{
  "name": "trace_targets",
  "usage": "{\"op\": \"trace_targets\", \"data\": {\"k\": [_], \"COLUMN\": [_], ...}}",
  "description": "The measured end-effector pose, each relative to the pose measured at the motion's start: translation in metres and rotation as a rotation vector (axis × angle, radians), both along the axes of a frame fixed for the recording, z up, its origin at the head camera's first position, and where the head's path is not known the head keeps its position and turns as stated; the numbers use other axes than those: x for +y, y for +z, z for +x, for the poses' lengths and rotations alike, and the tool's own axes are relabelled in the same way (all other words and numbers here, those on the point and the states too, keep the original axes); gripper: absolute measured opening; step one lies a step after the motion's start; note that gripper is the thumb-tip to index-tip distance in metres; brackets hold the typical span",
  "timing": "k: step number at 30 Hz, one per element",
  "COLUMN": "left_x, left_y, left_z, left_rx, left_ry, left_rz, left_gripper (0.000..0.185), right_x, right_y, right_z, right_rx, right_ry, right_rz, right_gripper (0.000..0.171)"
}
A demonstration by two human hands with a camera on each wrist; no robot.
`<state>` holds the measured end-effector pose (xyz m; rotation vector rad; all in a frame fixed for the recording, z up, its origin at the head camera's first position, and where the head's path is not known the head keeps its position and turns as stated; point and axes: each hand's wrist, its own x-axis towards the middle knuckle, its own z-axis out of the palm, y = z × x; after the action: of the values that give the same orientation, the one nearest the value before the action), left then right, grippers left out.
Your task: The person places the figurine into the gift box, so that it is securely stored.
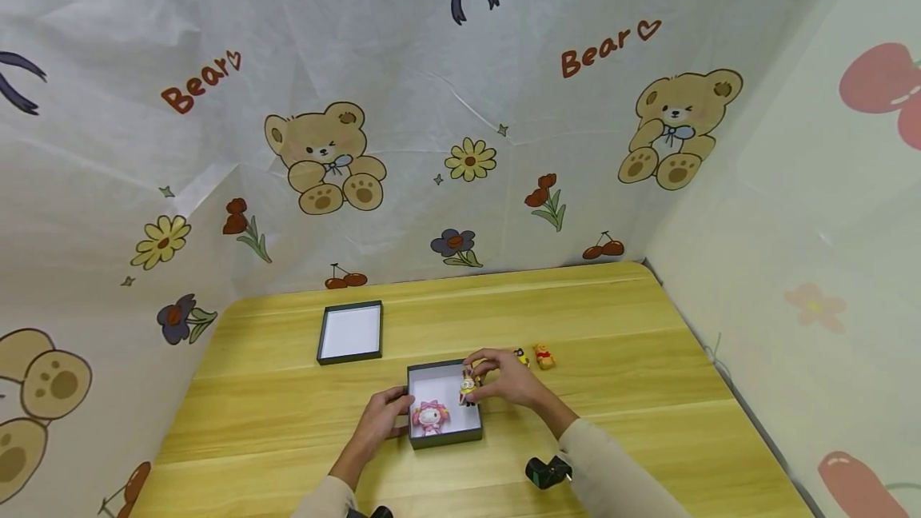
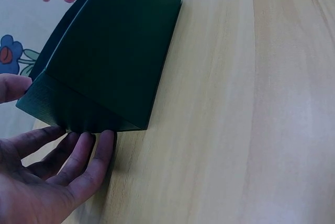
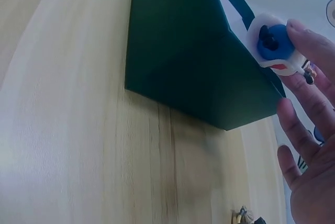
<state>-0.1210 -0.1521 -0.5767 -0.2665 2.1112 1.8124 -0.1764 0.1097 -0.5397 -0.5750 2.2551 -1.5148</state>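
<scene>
A dark green box (image 1: 446, 440) with a white inside stands open on the table. My left hand (image 1: 383, 414) holds its left side, the thumb at the upper edge and the curled fingertips along the lower edge of the wall in the left wrist view. Inside, at the front left, lies a pink and white figurine (image 1: 432, 417) with a bow. Over the box's right part, my right hand (image 1: 512, 378) pinches a small toy figurine (image 1: 468, 387) between thumb and fingers. The right wrist view shows its round blue and white underside (image 3: 275, 43) overlapping the rim.
A shallow dark-edged lid (image 1: 350, 332) lies white side up behind the box to the left. Right of the box stand a yellow bear figurine (image 1: 544, 356) in red and another yellow and black figurine (image 1: 521, 356), partly hidden by my right hand. A printed sheet (image 1: 403, 102) rises behind the table.
</scene>
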Motion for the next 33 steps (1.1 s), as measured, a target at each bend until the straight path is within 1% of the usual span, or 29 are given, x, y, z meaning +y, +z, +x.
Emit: {"op": "trace_targets", "data": {"k": [7, 17, 26, 33], "left_x": [-0.001, -0.002, -0.001, -0.001], "left_y": [0.001, 0.0, 0.0, 0.0], "left_z": [0.0, -0.001, 0.0, 0.0], "left_rx": [0.0, 0.003, 0.004, 0.001], "left_ry": [-0.005, -0.001, -0.007, -0.004], "left_rz": [-0.001, 0.008, 0.004, 0.002], "left_gripper": [0.058, 0.06, 0.061, 0.059], "right_x": [-0.006, -0.012, -0.016, -0.02], "right_y": [0.0, -0.003, -0.009, -0.011], "right_z": [0.002, 0.005, 0.006, 0.005], "right_rx": [0.004, 0.03, 0.049, 0.081], "right_ry": [0.009, 0.05, 0.058, 0.108], "right_rz": [0.014, 0.025, 0.072, 0.096], "right_gripper": [0.051, 0.048, 0.046, 0.048]}}
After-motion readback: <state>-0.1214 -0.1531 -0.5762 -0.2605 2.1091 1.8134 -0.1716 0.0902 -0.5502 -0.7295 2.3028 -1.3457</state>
